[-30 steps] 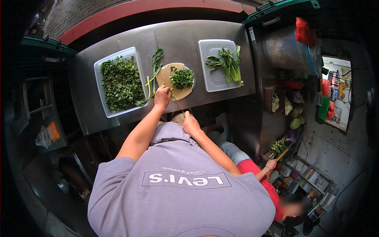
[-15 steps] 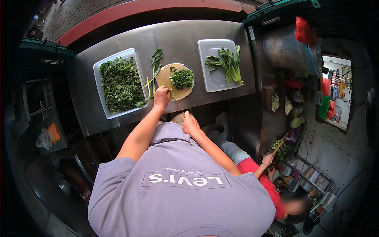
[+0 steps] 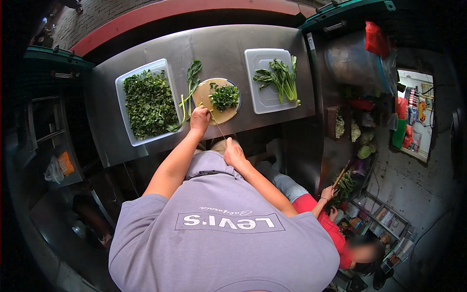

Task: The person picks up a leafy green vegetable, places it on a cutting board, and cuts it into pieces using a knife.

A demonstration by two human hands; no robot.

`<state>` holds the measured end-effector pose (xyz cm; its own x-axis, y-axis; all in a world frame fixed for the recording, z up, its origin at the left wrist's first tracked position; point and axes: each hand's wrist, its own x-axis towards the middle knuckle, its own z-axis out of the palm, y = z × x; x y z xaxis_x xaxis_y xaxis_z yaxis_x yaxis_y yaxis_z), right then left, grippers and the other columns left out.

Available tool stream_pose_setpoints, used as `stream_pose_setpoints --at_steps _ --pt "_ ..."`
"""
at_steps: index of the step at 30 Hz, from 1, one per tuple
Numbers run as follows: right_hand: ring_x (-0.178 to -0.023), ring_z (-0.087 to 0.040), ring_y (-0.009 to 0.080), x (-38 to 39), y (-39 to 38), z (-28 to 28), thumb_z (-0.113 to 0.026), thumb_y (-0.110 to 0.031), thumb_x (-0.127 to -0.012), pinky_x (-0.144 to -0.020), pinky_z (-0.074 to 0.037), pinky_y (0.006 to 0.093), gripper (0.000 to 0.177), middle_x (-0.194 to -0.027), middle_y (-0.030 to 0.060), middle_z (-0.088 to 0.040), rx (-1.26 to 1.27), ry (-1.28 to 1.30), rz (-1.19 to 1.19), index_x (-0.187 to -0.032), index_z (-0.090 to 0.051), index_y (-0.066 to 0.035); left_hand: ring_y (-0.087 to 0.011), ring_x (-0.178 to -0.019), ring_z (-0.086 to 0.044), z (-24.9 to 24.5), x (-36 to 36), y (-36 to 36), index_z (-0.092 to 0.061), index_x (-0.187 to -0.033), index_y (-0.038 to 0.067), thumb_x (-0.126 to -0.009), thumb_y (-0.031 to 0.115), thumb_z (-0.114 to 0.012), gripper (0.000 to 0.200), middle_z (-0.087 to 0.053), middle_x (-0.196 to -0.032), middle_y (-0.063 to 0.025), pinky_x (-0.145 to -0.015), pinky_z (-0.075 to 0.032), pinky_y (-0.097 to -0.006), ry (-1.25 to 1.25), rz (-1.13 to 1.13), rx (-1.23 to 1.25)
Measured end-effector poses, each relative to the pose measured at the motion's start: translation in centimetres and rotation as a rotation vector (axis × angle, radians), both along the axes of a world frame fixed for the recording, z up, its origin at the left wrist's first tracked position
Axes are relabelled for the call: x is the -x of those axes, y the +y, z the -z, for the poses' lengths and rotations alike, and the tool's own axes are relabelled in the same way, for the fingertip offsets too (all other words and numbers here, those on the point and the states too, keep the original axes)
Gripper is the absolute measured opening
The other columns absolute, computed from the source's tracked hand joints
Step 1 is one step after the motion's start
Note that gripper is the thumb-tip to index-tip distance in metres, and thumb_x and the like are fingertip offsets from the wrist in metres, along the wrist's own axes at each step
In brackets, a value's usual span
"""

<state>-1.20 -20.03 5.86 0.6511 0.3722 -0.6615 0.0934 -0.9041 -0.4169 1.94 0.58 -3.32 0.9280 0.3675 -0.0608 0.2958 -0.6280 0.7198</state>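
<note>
My left hand [image 3: 200,119] is closed at the lower left edge of the round cutting board [image 3: 227,116], its fingers pinching a thin green stem. My right hand [image 3: 234,154] is wrapped round the handle of a knife [image 3: 219,128]. The blade reaches up and left to the board, its tip close to my left fingers. Chopped greens [image 3: 224,98] lie heaped on the board. A long leafy stalk [image 3: 192,80] lies just left of the board, its lower end running toward my left hand.
A white tub [image 3: 120,99] full of chopped greens [image 3: 150,102] stands left on the metal table [image 3: 214,41]. At right, uncut leafy stalks [image 3: 283,80] lie on a white plastic lid [image 3: 262,102]. A co-worker in red [image 3: 311,204] works lower right, holding a wooden stick-like thing [image 3: 342,173] over greens.
My hands, the knife and the greens on the board look almost unchanged. The co-worker's hand and the wooden stick-like thing have moved slightly up and left.
</note>
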Motion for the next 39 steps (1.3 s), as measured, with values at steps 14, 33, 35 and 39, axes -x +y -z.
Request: stream_pose_setpoints --at_steps 14,33,35,39 --pt "-0.097 -0.064 0.0557 -0.1 -1.1 -0.2 -0.044 -0.01 -0.098 -0.084 -0.051 0.0606 0.019 -0.097 0.0385 -0.065 0.018 -0.012 0.01 -0.113 -0.042 0.002 -0.0349 -0.09 -0.066 0.2 0.5 0.3 -0.074 -0.086 0.002 -0.083 0.008 -0.073 0.007 -0.067 -0.089 -0.0147 -0.084 -0.054 -0.0437 -0.011 0.0 -0.012" --pt "-0.091 -0.065 0.0563 0.0 -0.2 -0.2 -0.044 -0.014 -0.101 -0.08 -0.05 0.0628 0.017 -0.093 0.0388 -0.065 -0.027 -0.019 -0.016 -0.11 -0.042 0.0 -0.035 -0.085 -0.07 0.7 0.9 0.3 -0.078 -0.089 0.002 -0.082 0.008 -0.073 0.011 -0.071 -0.089 -0.0173 -0.081 -0.057 -0.0421 0.048 -0.052 -0.022" --pt "-0.091 -0.065 0.0561 0.1 -0.1 -0.2 -0.044 -0.012 -0.1 -0.08 -0.051 0.0624 0.017 -0.092 0.0387 -0.065 -0.004 -0.024 -0.024 -0.11 -0.041 0.001 -0.0355 -0.085 -0.07 0.7 0.8 0.2 -0.077 -0.087 0.002 -0.083 0.009 -0.071 0.01 -0.07 -0.088 -0.0177 -0.081 -0.056 -0.0435 0.046 -0.05 -0.018" --pt "-0.092 -0.065 0.056 0.4 0.2 0.2 -0.044 -0.01 -0.099 -0.08 -0.051 0.0619 0.017 -0.093 0.0388 -0.065 -0.024 -0.026 -0.004 -0.11 -0.041 0.002 -0.0359 -0.084 -0.069 0.9 0.7 0.3 -0.075 -0.085 0.002 -0.083 0.01 -0.069 0.011 -0.07 -0.087 -0.0182 -0.081 -0.056 -0.0447 0.062 -0.044 -0.037"
